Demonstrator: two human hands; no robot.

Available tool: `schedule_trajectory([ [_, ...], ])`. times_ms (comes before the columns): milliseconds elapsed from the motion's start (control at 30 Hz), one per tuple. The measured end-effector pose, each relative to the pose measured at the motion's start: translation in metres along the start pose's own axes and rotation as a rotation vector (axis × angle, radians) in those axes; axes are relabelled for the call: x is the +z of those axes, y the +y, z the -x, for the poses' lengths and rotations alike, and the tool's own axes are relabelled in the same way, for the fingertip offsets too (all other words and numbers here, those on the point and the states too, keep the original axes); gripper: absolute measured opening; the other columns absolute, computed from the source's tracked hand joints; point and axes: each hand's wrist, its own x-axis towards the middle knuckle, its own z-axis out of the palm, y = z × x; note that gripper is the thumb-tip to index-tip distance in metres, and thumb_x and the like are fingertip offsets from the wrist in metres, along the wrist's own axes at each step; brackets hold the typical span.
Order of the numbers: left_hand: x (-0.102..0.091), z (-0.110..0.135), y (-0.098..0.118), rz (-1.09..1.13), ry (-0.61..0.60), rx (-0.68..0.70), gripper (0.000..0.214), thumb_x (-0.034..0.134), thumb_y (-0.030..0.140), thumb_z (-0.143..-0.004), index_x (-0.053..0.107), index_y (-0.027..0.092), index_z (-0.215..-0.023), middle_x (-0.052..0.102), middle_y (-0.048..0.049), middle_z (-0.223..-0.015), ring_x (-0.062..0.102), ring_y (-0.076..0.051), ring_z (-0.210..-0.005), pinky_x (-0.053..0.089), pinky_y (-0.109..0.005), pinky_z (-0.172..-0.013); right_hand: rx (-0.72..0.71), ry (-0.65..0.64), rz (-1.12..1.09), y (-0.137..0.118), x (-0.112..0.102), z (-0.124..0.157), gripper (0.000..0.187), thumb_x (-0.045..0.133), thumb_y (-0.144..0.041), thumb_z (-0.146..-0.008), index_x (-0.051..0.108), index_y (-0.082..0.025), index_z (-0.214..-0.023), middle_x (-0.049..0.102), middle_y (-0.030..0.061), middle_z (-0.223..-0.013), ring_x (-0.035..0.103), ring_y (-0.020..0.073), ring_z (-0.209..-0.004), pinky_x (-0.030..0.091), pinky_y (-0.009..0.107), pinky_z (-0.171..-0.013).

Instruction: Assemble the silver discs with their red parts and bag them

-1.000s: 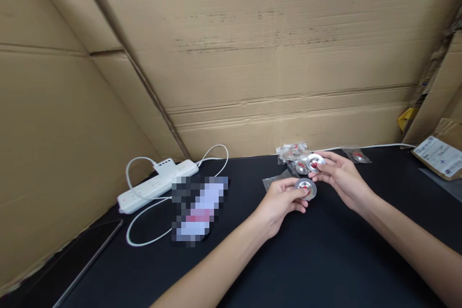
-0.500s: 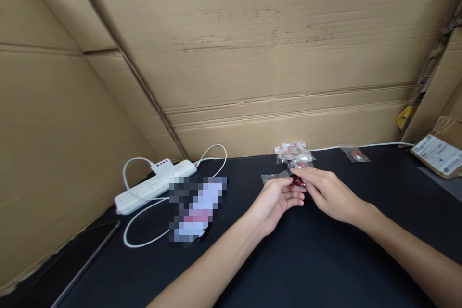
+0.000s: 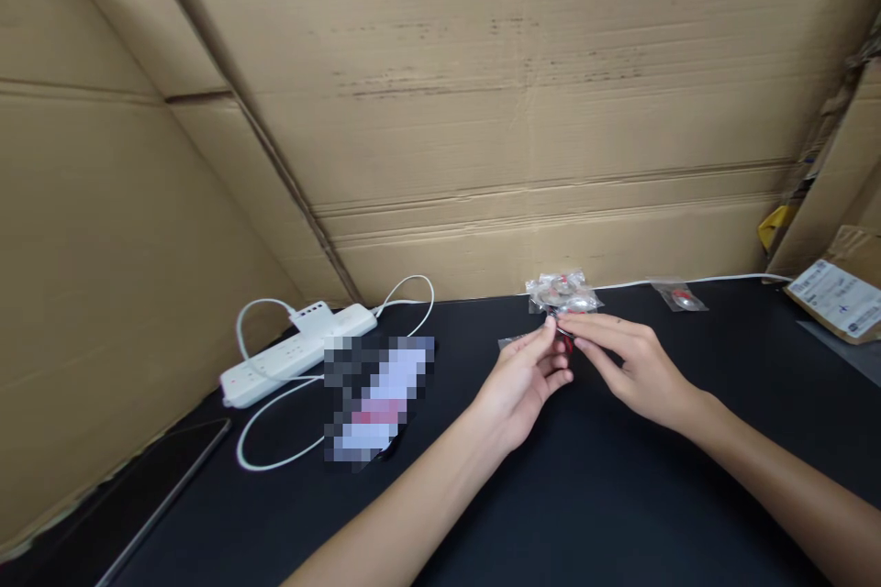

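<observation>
A small red item with a shiny dark edge [image 3: 568,345] sits between the fingertips of both hands; its kind is mostly hidden. My left hand [image 3: 519,385] pinches its left side, the thumb up and the other fingers curled below. My right hand [image 3: 633,371] holds the right side with thumb and extended fingers closed together. Just behind them lies a pile of clear plastic bags [image 3: 564,290] with red and silvery contents. Part of a clear plastic piece [image 3: 507,343] shows beside my left hand. Farther right is a single clear bag [image 3: 680,295] with a red and silvery item.
On the black tabletop [image 3: 585,514] at left stand a white power strip [image 3: 275,371] with a white cable [image 3: 240,454], a pixelated flat object [image 3: 385,399] and a dark flat panel [image 3: 158,495]. A labelled brown package [image 3: 836,298] lies right. Cardboard walls [image 3: 482,128] enclose the back and sides.
My left thumb has moved up onto the top of the red item, and the item has turned so less of its red shows. Both hands stay in nearly the same place.
</observation>
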Motion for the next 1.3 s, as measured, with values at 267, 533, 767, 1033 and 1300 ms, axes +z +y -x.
schedule_trajectory([
  [267, 0.007, 0.004, 0.002, 0.13, -0.092, 0.021, 0.024, 0.075, 0.031, -0.081, 0.07, 0.01, -0.092, 0.068, -0.011, -0.096, 0.066, -0.02, -0.093, 0.049, -0.041, -0.1, 0.009, 0.126, -0.002, -0.006, 0.006, 0.0, 0.044, 0.052, -0.009, -0.093, 0.06, -0.028, -0.131, 0.068, 0.004, -0.123, 0.065, 0.0208, -0.113, 0.054, 0.042, -0.097],
  [533, 0.004, 0.0, 0.006, 0.068, -0.114, 0.119, 0.019, 0.074, 0.024, -0.081, 0.072, 0.01, -0.094, 0.07, -0.0082, -0.092, 0.067, -0.017, -0.088, 0.052, -0.039, -0.096, -0.036, 0.117, 0.094, -0.01, 0.003, -0.003, 0.042, 0.055, -0.011, -0.092, 0.06, -0.029, -0.129, 0.067, 0.0027, -0.125, 0.059, 0.0211, -0.119, 0.047, 0.045, -0.101],
  [767, 0.006, 0.002, 0.006, 0.027, -0.066, 0.094, 0.025, 0.075, 0.029, -0.08, 0.071, 0.008, -0.095, 0.073, -0.0163, -0.102, 0.07, -0.026, -0.096, 0.052, -0.038, -0.095, 0.032, 0.193, 0.185, -0.008, 0.01, 0.0, 0.048, 0.064, -0.024, -0.088, 0.054, -0.024, -0.135, 0.059, 0.0082, -0.136, 0.054, 0.0263, -0.125, 0.045, 0.05, -0.102],
  [1033, 0.007, 0.004, 0.003, 0.05, -0.086, 0.058, 0.027, 0.073, 0.031, -0.083, 0.071, 0.009, -0.097, 0.073, -0.0155, -0.101, 0.07, -0.025, -0.097, 0.052, -0.037, -0.095, 0.079, 0.226, 0.103, -0.007, 0.015, 0.003, 0.034, 0.064, -0.021, -0.088, 0.062, -0.021, -0.121, 0.071, 0.0079, -0.111, 0.064, 0.0239, -0.105, 0.053, 0.044, -0.09],
  [1300, 0.009, 0.005, 0.002, 0.099, -0.089, 0.026, 0.03, 0.074, 0.037, -0.081, 0.072, 0.009, -0.093, 0.073, -0.0139, -0.091, 0.071, -0.022, -0.087, 0.054, -0.035, -0.091, 0.032, 0.292, 0.056, -0.008, 0.013, 0.001, 0.03, 0.062, -0.014, -0.088, 0.066, -0.022, -0.117, 0.073, 0.0072, -0.102, 0.068, 0.0222, -0.095, 0.057, 0.042, -0.084],
])
